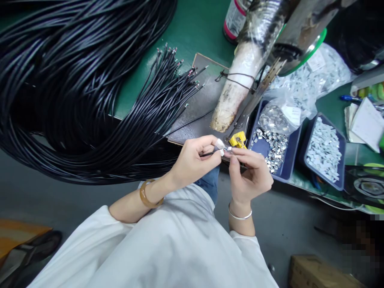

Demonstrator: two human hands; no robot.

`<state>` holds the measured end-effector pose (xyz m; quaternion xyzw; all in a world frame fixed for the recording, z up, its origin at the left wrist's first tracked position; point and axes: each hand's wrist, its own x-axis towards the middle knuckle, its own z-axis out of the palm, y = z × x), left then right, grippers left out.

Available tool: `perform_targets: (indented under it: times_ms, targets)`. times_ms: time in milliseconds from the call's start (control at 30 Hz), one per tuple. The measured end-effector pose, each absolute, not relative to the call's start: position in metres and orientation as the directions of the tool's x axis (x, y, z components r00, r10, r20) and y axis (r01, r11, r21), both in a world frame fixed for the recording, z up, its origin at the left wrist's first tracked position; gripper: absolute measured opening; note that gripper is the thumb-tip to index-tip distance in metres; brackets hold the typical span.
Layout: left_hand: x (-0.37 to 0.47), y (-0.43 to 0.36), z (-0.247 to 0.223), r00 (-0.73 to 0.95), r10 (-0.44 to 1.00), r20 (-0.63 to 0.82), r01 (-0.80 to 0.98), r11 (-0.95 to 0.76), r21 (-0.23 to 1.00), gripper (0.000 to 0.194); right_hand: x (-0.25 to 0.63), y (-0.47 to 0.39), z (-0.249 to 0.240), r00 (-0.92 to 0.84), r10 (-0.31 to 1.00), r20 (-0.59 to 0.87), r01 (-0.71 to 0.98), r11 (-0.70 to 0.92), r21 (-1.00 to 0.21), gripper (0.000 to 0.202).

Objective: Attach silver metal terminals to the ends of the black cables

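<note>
My left hand (195, 160) pinches a black cable (207, 154) close to its end, with white coverings on the thumb and a fingertip. Meeting it from the right, my right hand (250, 172) has its fingers closed together at the cable's tip. A tiny white piece (229, 149) shows between the two hands; whether it is part of the cable or a separate bit, I cannot tell. Just beyond the fingertips is a yellow part (238, 139) on a metal plate (195, 120). Many black cables (168, 96) with stripped ends lie bundled at the left.
A wrapped white-tipped post (231, 96) leans over the plate. Blue trays hold small metal clips (274, 150) and pale flat pieces (324, 148). Plastic bags (312, 76), a bottle (235, 20) and papers (367, 122) sit on the green table (192, 24). A cardboard box (321, 272) stands on the floor.
</note>
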<state>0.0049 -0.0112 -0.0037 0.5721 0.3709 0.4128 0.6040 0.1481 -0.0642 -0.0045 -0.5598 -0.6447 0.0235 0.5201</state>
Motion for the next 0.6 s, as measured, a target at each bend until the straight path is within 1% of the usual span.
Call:
perform_targets:
  times_ms: [67, 100, 233, 300, 433, 600]
  targets:
    - [0.006, -0.011, -0.004, 0.374, 0.927, 0.020, -0.082, 0.012, 0.997, 0.006, 0.149, -0.062, -0.006, 0.211, 0.762, 0.613, 0.693, 0.326, -0.643, 0.019]
    - [0.006, -0.011, -0.004, 0.371, 0.928, 0.031, -0.084, 0.000, 0.996, 0.007, 0.149, -0.061, -0.006, 0.211, 0.764, 0.609, 0.700, 0.317, -0.640, 0.019]
    - [0.009, -0.010, -0.006, 0.340, 0.933, 0.117, -0.060, -0.103, 0.993, 0.008, 0.148, -0.056, -0.008, 0.143, 0.710, 0.689, 0.784, 0.344, -0.517, 0.022]
    - [0.010, -0.009, -0.008, 0.315, 0.937, 0.152, -0.046, -0.145, 0.988, 0.007, 0.148, -0.053, -0.009, 0.126, 0.693, 0.710, 0.807, 0.345, -0.479, 0.023]
    - [0.012, -0.007, -0.010, 0.275, 0.938, 0.212, -0.022, -0.214, 0.976, 0.007, 0.147, -0.049, -0.008, 0.127, 0.694, 0.709, 0.804, 0.347, -0.483, 0.024]
    - [0.012, -0.005, -0.007, 0.241, 0.918, 0.316, -0.047, -0.314, 0.948, 0.006, 0.145, -0.051, -0.004, 0.130, 0.683, 0.719, 0.801, 0.355, -0.483, 0.026]
